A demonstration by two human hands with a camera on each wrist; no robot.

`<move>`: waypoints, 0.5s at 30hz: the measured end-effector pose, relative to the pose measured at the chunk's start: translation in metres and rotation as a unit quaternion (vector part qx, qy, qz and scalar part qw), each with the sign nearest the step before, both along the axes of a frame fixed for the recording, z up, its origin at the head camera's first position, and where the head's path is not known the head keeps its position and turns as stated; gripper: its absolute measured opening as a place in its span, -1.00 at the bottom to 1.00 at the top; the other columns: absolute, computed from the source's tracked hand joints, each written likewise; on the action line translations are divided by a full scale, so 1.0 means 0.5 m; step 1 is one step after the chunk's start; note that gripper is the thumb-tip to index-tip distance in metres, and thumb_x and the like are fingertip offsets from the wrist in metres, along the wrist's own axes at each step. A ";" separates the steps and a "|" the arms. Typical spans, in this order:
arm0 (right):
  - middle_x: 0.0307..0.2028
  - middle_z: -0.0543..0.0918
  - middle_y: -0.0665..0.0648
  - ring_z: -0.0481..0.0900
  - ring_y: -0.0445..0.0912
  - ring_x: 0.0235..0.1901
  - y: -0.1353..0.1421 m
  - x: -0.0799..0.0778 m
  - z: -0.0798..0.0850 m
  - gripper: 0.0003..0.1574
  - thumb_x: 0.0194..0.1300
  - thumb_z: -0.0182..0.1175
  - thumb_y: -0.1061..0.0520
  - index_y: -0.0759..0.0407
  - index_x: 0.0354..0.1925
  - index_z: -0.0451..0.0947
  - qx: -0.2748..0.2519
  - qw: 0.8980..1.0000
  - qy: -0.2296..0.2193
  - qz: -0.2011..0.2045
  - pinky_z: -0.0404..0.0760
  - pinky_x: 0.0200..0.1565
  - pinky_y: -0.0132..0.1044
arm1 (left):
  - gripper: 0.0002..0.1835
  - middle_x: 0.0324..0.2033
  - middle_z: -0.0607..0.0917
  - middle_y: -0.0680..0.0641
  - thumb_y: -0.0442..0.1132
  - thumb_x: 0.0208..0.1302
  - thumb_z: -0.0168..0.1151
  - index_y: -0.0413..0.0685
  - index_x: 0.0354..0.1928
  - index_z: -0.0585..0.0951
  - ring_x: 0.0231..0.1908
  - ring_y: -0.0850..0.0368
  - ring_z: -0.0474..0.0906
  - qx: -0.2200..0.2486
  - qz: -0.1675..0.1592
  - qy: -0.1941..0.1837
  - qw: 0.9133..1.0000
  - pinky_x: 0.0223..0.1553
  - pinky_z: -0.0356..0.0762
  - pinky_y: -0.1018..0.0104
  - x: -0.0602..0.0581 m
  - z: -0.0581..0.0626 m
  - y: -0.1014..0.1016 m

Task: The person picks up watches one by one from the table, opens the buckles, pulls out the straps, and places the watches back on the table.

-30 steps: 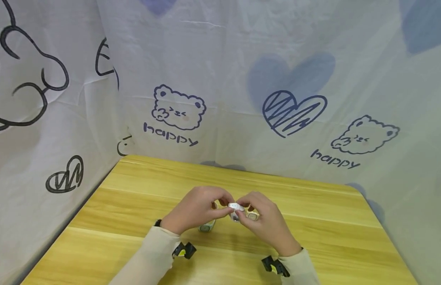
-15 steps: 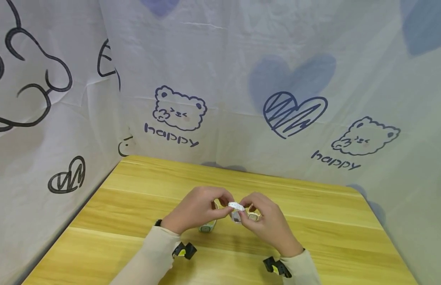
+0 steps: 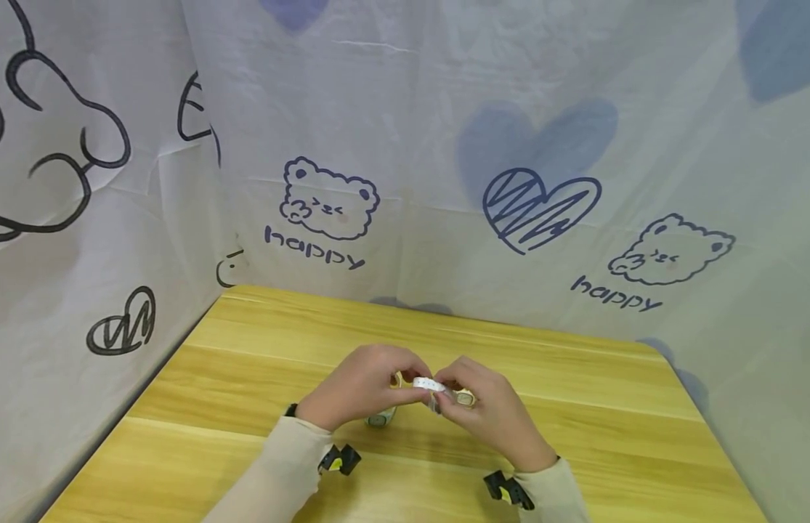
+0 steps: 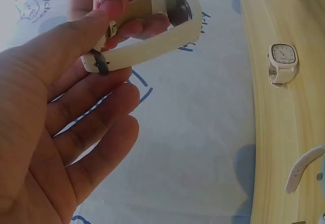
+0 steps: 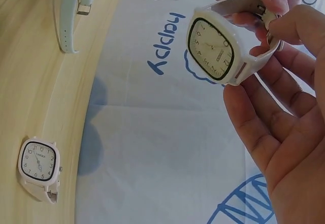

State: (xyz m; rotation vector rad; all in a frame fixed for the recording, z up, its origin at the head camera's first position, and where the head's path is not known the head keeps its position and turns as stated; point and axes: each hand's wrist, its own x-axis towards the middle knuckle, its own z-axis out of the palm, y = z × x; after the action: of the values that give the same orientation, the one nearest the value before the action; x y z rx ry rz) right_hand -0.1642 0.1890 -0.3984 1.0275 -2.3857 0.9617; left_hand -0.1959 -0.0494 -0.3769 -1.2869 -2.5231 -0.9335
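Observation:
Close over the table, both hands hold a white wristwatch [image 3: 428, 383] between them. My left hand [image 3: 372, 378] pinches its strap between thumb and fingers near the dark keeper loop [image 4: 101, 61]. From the other side my right hand [image 3: 486, 403] pinches the strap end by the metal buckle [image 4: 112, 29]. In the right wrist view the square dial [image 5: 210, 49] with its black ring faces the camera, tilted. The strap forms a closed-looking loop, its joined part partly hidden behind fingertips. The other fingers of both hands are spread loosely below it.
A pale pinkish-white watch [image 5: 38, 160] lies on the wooden table [image 3: 280, 465], just beyond my right hand. Beside my left hand lies a second watch [image 3: 378, 419], with a mint-green strap [image 5: 68, 16]. A white printed cloth [image 3: 405, 145] hangs along the table's back and left edges.
The held watch has turned and shifted slightly left, with more of its strap showing side-on. My right fingertips have come nearer the left ones. The watches on the table stay put.

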 end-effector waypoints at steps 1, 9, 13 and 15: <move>-0.21 0.64 -0.17 0.60 -0.31 -0.27 0.000 0.000 0.000 -0.73 0.30 0.41 0.28 -0.04 -0.11 0.65 0.000 1.000 0.000 0.000 0.69 -0.23 -0.34 | -0.81 -0.25 0.76 0.24 -0.02 0.33 0.45 0.13 -0.09 0.77 -0.29 0.34 0.65 0.001 -0.001 -0.003 1.000 -0.27 0.57 0.48 0.000 -0.001 0.000; -0.22 0.64 -0.18 0.59 -0.31 -0.27 -0.005 0.003 0.001 -0.74 0.31 0.41 0.25 -0.07 -0.12 0.65 -0.005 1.000 -0.008 -0.005 0.68 -0.22 -0.34 | -0.88 -0.26 0.72 0.24 -0.13 0.34 0.43 0.14 -0.12 0.74 -0.30 0.37 0.61 0.010 -0.006 0.012 1.000 -0.26 0.58 0.48 -0.001 -0.003 -0.001; -0.21 0.65 -0.19 0.59 -0.31 -0.26 -0.002 0.004 0.003 -0.74 0.31 0.41 0.26 -0.06 -0.12 0.65 -0.009 1.000 -0.018 -0.018 0.66 -0.22 -0.34 | -0.88 -0.25 0.72 0.24 -0.14 0.36 0.42 0.13 -0.11 0.72 -0.28 0.39 0.61 0.018 -0.005 0.012 1.000 -0.27 0.59 0.49 -0.002 -0.003 -0.004; -0.20 0.65 -0.17 0.59 -0.31 -0.26 0.000 0.005 0.005 -0.74 0.31 0.40 0.27 -0.04 -0.12 0.66 -0.008 1.000 -0.022 -0.020 0.66 -0.23 -0.34 | -0.87 -0.23 0.72 0.24 -0.11 0.37 0.41 0.14 -0.10 0.72 -0.26 0.40 0.60 0.012 -0.003 0.009 1.000 -0.25 0.59 0.48 -0.001 -0.002 -0.005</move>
State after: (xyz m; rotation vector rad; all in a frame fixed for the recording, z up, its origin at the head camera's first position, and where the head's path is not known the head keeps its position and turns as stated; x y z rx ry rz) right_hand -0.1620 0.1890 -0.3959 0.9592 -2.4200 0.9975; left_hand -0.1963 -0.0520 -0.3782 -1.2902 -2.4882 -0.9469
